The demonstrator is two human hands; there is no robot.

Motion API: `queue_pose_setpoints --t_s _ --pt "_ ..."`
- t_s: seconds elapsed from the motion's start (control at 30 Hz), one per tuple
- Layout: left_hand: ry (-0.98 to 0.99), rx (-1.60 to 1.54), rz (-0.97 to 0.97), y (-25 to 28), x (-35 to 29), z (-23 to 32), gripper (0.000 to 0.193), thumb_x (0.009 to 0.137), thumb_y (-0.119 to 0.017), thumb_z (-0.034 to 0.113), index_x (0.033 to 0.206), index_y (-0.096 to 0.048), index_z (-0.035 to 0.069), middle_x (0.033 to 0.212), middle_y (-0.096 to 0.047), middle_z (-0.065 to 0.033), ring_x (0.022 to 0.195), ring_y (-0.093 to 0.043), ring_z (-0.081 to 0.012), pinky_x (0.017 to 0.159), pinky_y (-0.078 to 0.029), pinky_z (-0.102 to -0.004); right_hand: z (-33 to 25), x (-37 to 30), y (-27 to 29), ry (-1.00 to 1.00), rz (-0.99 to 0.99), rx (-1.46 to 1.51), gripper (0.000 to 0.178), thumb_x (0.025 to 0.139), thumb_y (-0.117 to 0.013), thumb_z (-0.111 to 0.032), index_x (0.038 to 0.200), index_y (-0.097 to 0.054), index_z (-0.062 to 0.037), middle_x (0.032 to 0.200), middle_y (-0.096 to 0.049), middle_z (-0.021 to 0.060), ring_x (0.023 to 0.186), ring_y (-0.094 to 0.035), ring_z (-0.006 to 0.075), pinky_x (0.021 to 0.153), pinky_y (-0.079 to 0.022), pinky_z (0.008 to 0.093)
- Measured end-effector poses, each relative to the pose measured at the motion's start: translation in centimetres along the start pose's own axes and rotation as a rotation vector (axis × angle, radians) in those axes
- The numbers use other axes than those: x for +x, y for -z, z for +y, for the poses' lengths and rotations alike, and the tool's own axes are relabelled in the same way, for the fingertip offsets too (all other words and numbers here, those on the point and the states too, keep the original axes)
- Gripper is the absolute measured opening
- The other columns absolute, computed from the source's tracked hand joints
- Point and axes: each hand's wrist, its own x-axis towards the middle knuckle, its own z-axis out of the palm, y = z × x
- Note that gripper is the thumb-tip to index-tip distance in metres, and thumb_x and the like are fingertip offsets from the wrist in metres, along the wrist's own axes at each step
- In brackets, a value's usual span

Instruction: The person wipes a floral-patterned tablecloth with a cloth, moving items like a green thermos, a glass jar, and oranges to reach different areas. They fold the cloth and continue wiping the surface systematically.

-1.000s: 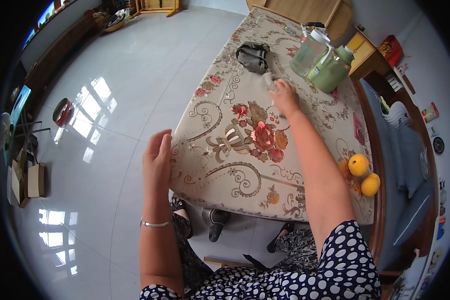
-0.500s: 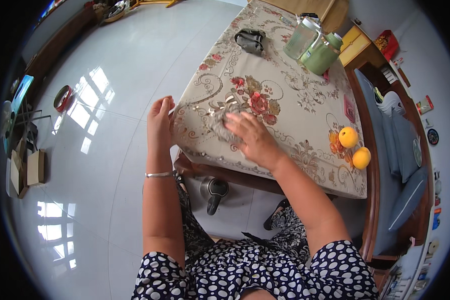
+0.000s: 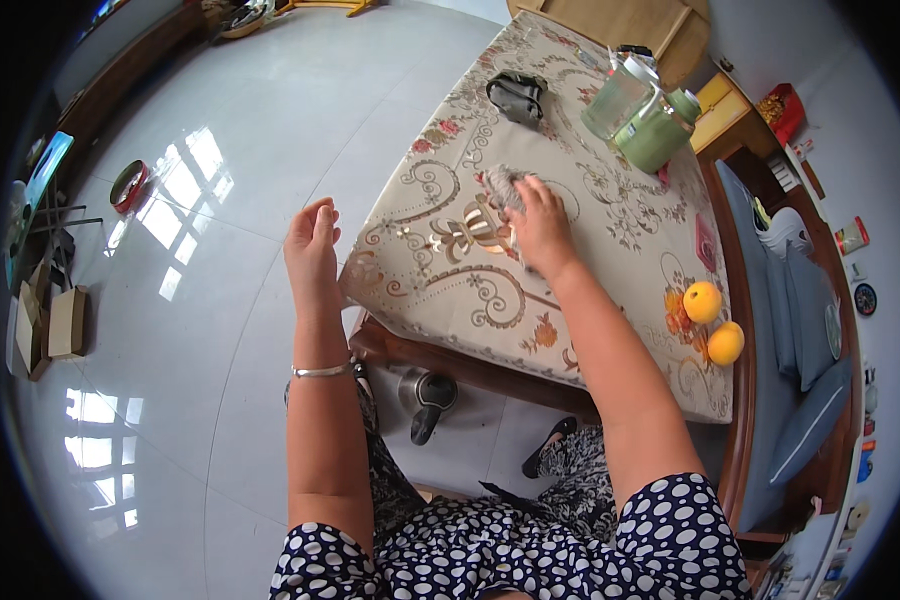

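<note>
My right hand (image 3: 542,228) is closed on a crumpled grey cloth (image 3: 503,188) and presses it against the flowered tablecloth (image 3: 510,370) covering the table. My left hand (image 3: 311,240) hangs in the air just beyond the table's left edge. Its fingers are loosely curled together, and nothing shows in them. A bracelet (image 3: 322,370) circles that forearm. Farther up the table lies a dark grey bundle of fabric (image 3: 517,97), apart from both hands.
A clear jug (image 3: 618,102) and a green kettle (image 3: 656,133) stand at the far right of the table. Two orange fruits (image 3: 703,301) sit near its right edge, by a pink box (image 3: 705,242). A steel kettle (image 3: 431,395) is on the floor below. A blue-cushioned bench (image 3: 770,400) flanks the right side.
My right hand has slid the grey cloth away from me and to the right. My left hand has come away from the tablecloth's edge, slightly to the left.
</note>
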Motion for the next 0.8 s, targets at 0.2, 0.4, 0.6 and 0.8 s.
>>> queue_pose_setpoints --t_s 0.2,0.4,0.6,0.8 --pt "-0.032 0.047 -0.001 -0.6 0.4 1.5 0.030 0.094 -0.058 0.027 0.111 -0.062 0.002 0.110 -0.063 -0.0073 0.105 -0.058 -0.0175 0.090 -0.046 -0.0335 2.3 7.4 -5.2 -0.070 0.088 -0.041 0.042 0.085 -0.064 -0.024 0.122 -0.055 -0.0059 0.129 -0.051 0.0138 0.116 -0.048 0.0348 0.101 -0.039 0.0431" --pt "-0.039 0.067 -0.001 -1.1 0.5 2.4 0.032 0.095 -0.057 0.028 0.112 -0.061 0.001 0.111 -0.062 -0.0082 0.107 -0.057 -0.0182 0.092 -0.045 -0.0341 3.2 12.7 -8.2 0.030 0.072 0.035 0.045 0.085 -0.065 -0.029 0.124 -0.056 -0.0087 0.132 -0.050 0.0116 0.119 -0.047 0.0321 0.101 -0.039 0.0413" --pt "-0.050 0.114 -0.006 -1.4 0.5 2.8 0.034 0.095 -0.056 0.029 0.113 -0.061 0.001 0.112 -0.062 -0.0092 0.108 -0.056 -0.0188 0.093 -0.044 -0.0346 -0.2 14.5 -8.0 0.050 -0.077 0.052 0.047 0.086 -0.061 -0.040 0.127 -0.055 -0.0177 0.136 -0.049 0.0044 0.125 -0.043 0.0275 0.106 -0.036 0.0375" --pt "-0.044 0.104 0.002 -0.9 0.8 2.2 0.034 0.094 -0.058 0.029 0.113 -0.061 0.001 0.112 -0.062 -0.0088 0.107 -0.056 -0.0188 0.091 -0.044 -0.0340 -6.7 9.3 -5.1 0.328 -0.170 0.283 0.044 0.084 -0.067 -0.029 0.124 -0.055 -0.0177 0.136 -0.049 0.0023 0.127 -0.042 0.0275 0.110 -0.034 0.0388"
